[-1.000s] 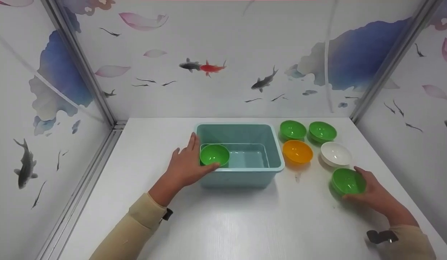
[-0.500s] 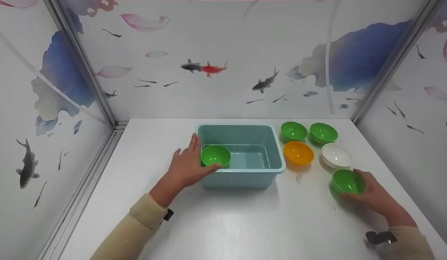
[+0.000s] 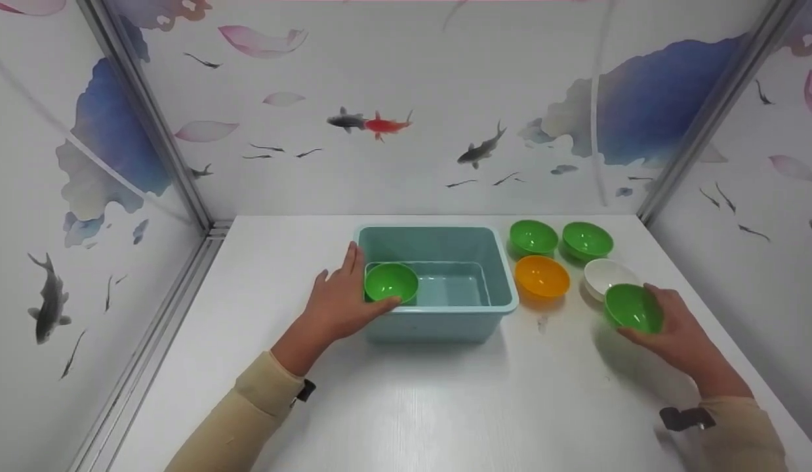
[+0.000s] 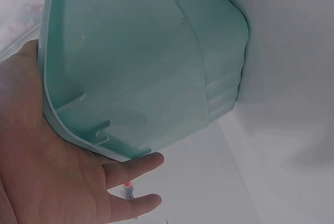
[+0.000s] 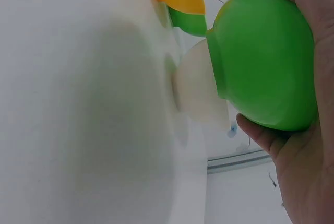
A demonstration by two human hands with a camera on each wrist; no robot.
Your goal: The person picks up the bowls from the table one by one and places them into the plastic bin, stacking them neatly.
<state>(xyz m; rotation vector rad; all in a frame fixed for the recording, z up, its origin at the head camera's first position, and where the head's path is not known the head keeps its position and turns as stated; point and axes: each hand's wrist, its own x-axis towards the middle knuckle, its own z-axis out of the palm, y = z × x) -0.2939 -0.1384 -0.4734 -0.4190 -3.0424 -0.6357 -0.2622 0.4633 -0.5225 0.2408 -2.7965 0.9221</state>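
My right hand (image 3: 681, 331) grips a green bowl (image 3: 632, 308) by its right side, thumb at the near edge and fingers at the far edge. The bowl is lifted off the table and tilted, overlapping the white bowl (image 3: 606, 275) in the head view. In the right wrist view, the green bowl's (image 5: 266, 62) underside faces the camera, with a shadow on the table below. My left hand (image 3: 340, 301) rests against the left front corner of a light teal plastic basin (image 3: 439, 324), fingers straight, thumb along the front rim. Inside the basin, at the left, sits another green bowl (image 3: 391, 283).
Right of the basin stand an orange bowl (image 3: 542, 276) and, behind it, a green bowl (image 3: 533, 237) beside another green bowl (image 3: 587, 240). The white table (image 3: 406, 406) is enclosed by printed panels (image 3: 412, 65) at the back and both sides.
My right hand has raised the green bowl off the table and moved it slightly away from me, so it now partly covers the white bowl. My left hand has stayed at the basin.
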